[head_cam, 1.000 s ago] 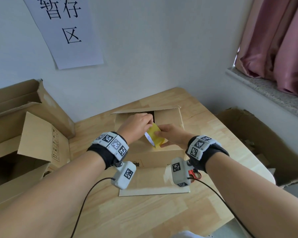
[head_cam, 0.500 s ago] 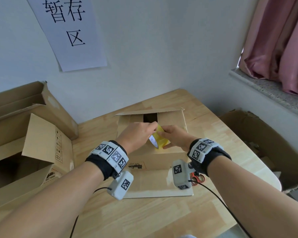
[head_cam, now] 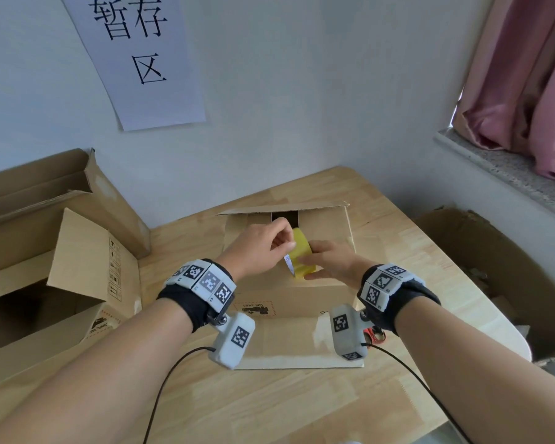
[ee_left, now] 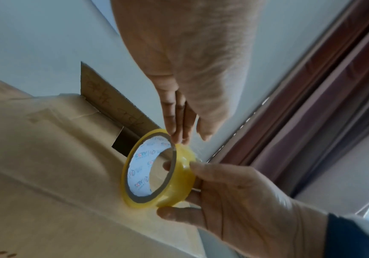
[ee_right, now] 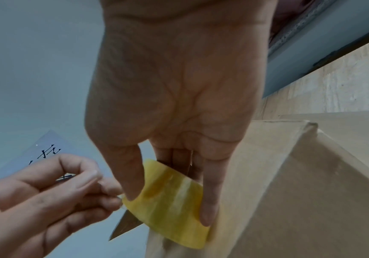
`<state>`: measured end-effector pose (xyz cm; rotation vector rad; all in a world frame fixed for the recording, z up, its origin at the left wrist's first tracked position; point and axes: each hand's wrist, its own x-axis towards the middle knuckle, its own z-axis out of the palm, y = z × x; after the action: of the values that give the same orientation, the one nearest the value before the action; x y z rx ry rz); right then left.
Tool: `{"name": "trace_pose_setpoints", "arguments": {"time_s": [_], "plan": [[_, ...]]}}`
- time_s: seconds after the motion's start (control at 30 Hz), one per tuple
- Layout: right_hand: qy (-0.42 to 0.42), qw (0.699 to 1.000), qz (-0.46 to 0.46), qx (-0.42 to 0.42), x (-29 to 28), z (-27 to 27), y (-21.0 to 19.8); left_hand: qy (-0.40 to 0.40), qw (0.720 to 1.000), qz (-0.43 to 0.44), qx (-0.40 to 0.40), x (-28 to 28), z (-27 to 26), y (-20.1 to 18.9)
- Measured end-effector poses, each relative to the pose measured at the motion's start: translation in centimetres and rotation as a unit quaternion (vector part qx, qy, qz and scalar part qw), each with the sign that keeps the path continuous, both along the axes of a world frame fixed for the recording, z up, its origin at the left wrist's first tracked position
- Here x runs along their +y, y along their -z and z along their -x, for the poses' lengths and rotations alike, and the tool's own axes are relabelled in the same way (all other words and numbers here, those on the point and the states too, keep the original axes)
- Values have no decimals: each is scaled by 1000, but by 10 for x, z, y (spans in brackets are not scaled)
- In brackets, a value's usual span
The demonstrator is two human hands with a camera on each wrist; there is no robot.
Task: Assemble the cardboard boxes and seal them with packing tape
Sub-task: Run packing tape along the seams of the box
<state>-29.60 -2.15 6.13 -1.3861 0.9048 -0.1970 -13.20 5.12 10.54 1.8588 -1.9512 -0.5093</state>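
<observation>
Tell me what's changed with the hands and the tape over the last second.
Little changed. The left hand keeps picking at the tape roll's edge, fingers working slightly higher on it. The right hand still grips the roll over the cardboard box, which has not moved.

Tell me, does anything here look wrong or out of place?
Mostly no. One oddity: the cardboard box top has a dark gap where the flaps don't meet. The right hand holds the yellow tape roll there; the left hand picks at its edge.
</observation>
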Motion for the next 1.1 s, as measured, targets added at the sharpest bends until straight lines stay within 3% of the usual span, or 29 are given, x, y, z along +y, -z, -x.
{"name": "trace_pose_setpoints", "arguments": {"time_s": [0.1,0.23,0.37,0.6,0.83,1.0,1.1], "plan": [[-8,999,35,1,1,1,2,-37,997,-29,56,-1,0,-2],[-8,985,165,56,-7,1,0,-86,991,-19,98,-8,-8,-1],[2,980,185,73,-8,-1,1,-122,985,-6,125,-12,-13,3],[-12,968,226,107,-2,-7,-5,-108,986,-24,124,-18,-10,-2],[-34,959,252,127,0,-15,-9,-50,998,-35,32,-30,-6,-35],[-13,956,262,135,-4,-25,-6,-44,998,-30,40,-40,-11,-56],[-14,963,245,113,-4,-31,0,-84,995,-6,58,-40,-26,-68]]}}
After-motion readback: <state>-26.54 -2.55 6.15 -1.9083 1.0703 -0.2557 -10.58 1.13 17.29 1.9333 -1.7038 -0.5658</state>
